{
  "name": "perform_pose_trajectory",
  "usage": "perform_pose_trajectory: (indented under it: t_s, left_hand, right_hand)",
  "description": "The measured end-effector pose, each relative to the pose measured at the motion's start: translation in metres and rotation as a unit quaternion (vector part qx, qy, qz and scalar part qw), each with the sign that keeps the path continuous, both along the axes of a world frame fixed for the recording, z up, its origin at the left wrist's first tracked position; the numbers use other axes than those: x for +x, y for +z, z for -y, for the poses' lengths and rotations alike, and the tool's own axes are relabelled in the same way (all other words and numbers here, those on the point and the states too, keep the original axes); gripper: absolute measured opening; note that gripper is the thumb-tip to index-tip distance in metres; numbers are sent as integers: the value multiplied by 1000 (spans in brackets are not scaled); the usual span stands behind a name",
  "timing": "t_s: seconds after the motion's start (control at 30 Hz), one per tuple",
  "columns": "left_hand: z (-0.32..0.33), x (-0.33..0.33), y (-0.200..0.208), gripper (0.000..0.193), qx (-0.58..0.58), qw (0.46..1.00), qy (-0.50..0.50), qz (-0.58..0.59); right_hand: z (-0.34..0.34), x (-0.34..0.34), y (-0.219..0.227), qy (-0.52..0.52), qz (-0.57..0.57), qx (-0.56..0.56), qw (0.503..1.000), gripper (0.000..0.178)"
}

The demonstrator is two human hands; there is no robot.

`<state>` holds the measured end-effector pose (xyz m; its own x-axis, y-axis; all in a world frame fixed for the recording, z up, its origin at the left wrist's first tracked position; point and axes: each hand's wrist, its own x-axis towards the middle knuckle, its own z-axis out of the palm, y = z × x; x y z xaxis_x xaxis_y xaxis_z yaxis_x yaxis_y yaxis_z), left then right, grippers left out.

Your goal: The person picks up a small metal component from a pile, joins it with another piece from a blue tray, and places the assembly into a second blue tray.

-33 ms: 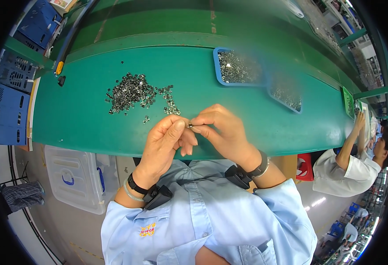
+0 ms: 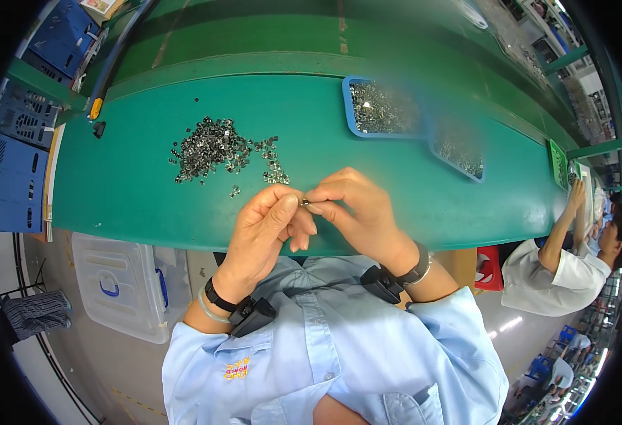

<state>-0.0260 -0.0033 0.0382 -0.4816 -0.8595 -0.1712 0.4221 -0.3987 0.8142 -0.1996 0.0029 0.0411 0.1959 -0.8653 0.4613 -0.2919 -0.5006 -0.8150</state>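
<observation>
A small dark, shiny metal piece (image 2: 304, 202) sits between the fingertips of both hands, just above the table's near edge. My left hand (image 2: 268, 219) pinches it from one side with thumb and forefinger, its other fingers curled. From the other side, the thumb and forefinger of my right hand (image 2: 357, 212) close on it. Its exact kind is too small to make out. Beyond my left hand lies a heap of small black and silver metal pieces (image 2: 211, 149). A looser cluster of silvery pieces (image 2: 274, 170) trails from the heap toward my hands.
Two blue trays (image 2: 352, 117) of small metal parts stand at the table's (image 2: 133, 177) far right, partly blurred. Blue crates (image 2: 14, 180) are stacked at the left. A lidded clear plastic box (image 2: 116, 283) is on the floor. Another person (image 2: 559, 276) works at the right.
</observation>
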Motion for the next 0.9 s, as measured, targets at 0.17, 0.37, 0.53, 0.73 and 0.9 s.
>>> perform_pose_trajectory:
  t_s: [0.17,0.37,0.53,0.73,0.9]
  left_hand:
    - [0,3,-9,17,30,994,-29,-98]
    - [0,3,-11,16,37,991,-20,-131]
    - [0,4,-10,16,33,992,-21,-117]
    - [1,4,-9,18,20,997,-22,-72]
    - [-1,0,-4,20,41,995,-1,-89]
  right_hand:
    - [-3,5,1,-1,20,17,1000,16]
    - [-5,8,1,-1,10,2,1000,14]
    - [-6,10,2,-6,4,4,1000,14]
    - [-3,9,-2,-10,14,21,1000,12]
    - [-2,9,-4,0,83,78,993,10]
